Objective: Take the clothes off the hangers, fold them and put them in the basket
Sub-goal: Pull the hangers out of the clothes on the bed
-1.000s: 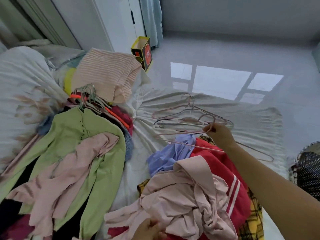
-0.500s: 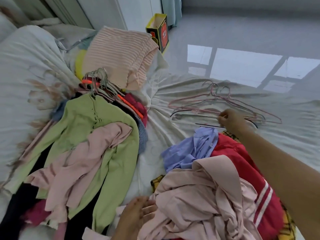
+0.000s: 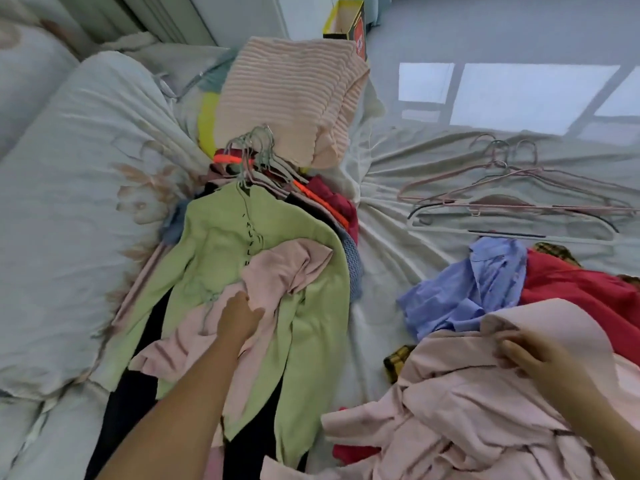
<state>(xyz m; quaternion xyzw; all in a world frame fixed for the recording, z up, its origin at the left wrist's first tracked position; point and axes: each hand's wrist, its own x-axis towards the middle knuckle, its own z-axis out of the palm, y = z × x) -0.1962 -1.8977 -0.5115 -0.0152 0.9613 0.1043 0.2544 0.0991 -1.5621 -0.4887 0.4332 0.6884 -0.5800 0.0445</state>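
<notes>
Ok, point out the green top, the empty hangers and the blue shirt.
green top (image 3: 221, 258), head view, on its chest.
empty hangers (image 3: 519, 206), head view, on a pink bar mid-pile.
blue shirt (image 3: 485, 278), head view, on its rumpled middle.

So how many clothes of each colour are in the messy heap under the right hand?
pink garment: 1
blue shirt: 1
red garment: 1
yellow checked cloth: 1
Total: 4 showing; more may be hidden underneath.
</notes>
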